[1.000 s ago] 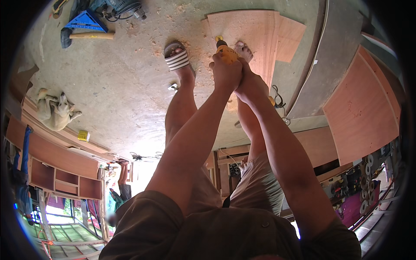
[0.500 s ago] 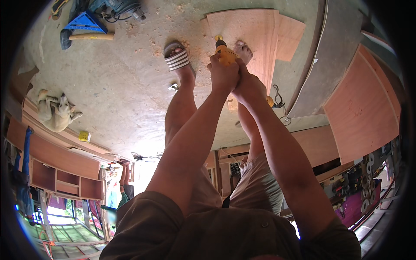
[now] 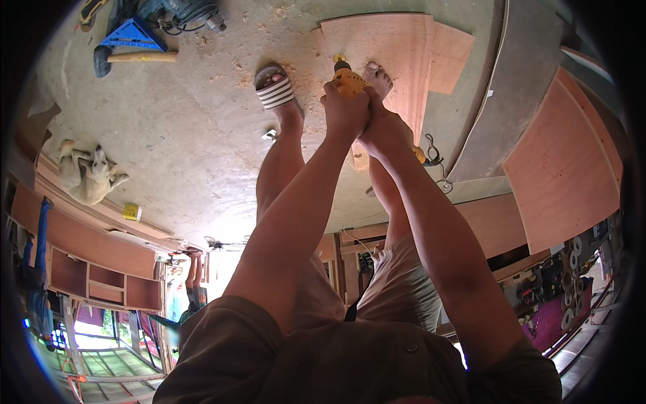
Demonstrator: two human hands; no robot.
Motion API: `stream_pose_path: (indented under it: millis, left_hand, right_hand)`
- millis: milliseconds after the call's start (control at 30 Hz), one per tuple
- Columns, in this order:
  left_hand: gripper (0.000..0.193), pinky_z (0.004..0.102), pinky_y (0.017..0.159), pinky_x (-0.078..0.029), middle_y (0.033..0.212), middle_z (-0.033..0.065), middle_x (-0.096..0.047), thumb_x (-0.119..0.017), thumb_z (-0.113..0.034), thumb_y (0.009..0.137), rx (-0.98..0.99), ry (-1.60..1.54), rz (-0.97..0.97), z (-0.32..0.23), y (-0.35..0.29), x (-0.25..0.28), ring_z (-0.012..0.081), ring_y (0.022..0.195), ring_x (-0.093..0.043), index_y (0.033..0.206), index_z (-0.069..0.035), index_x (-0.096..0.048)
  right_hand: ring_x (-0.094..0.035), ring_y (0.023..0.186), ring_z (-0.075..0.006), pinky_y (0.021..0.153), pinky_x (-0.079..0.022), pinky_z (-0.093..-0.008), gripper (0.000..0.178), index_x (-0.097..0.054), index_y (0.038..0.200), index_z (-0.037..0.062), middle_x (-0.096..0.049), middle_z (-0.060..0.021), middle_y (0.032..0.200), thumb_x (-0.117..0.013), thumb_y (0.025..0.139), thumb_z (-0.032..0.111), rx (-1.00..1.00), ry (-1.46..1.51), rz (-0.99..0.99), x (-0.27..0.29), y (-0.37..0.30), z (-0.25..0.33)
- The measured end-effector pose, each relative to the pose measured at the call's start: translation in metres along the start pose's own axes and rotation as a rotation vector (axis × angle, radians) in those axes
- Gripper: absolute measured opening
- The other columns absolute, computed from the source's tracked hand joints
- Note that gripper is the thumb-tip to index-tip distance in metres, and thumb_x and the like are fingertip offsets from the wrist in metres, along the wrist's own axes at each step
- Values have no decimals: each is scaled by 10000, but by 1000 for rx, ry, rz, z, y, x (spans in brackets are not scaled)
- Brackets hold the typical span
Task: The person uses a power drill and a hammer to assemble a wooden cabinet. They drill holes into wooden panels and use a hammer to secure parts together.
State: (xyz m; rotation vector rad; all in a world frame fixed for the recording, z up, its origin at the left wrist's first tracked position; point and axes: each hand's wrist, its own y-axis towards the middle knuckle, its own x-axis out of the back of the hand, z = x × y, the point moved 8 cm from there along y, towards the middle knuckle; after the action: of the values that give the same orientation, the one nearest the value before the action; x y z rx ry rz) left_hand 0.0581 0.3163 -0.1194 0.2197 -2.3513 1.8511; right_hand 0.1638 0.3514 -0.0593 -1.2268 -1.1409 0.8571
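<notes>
Both my hands are wrapped round a yellow power drill (image 3: 350,83) with a black chuck. My left hand (image 3: 345,116) grips its body toward the front, and my right hand (image 3: 388,131) closes on it just behind, the two hands touching. A round gold-coloured bit (image 3: 340,59) at the drill's tip meets the reddish plywood sheet (image 3: 397,37) on the floor; whether it has cut in cannot be made out. My bare right foot (image 3: 378,79) rests on that sheet, beside the drill. The drill's rear end shows past my right wrist, near a black cord (image 3: 432,149).
My sandalled left foot (image 3: 274,86) stands on concrete amid wood shavings. At upper left lie a hammer (image 3: 141,57), a blue triangular square (image 3: 136,35) and a blue power tool (image 3: 185,12). A dog (image 3: 89,176) lies at left. Wooden panels (image 3: 565,165) lean at right.
My hands and the drill have shifted very slightly to the left. The bit stays at the same place on the plywood, and my feet have not moved.
</notes>
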Motion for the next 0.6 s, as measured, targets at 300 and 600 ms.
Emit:
stream_pose_path:
  millis: [300, 600]
  left_hand:
    - [740, 471, 1019, -499, 1336, 363, -407, -633, -207, 811, 30, -9, -10, -7, -4, -1, 490, 1177, -559, 1443, 35, -335]
    - [745, 476, 1024, -502, 1333, 361, -415, -642, -217, 819, 28, 65, -38, -9, -7, -4, 498, 1170, -568, 1449, 30, -331]
  right_hand:
    - [-702, 1115, -341, 941, -546, -467, 733, -244, 1578, 298, -720, -171, 1192, -561, 933, 444, -42, 2, 50, 9, -5, 0]
    - [-695, 1142, -326, 961, -539, -438, 784, -225, 1599, 294, -718, -163, 1214, -542, 921, 529, -69, -20, 79, 11, -5, -3]
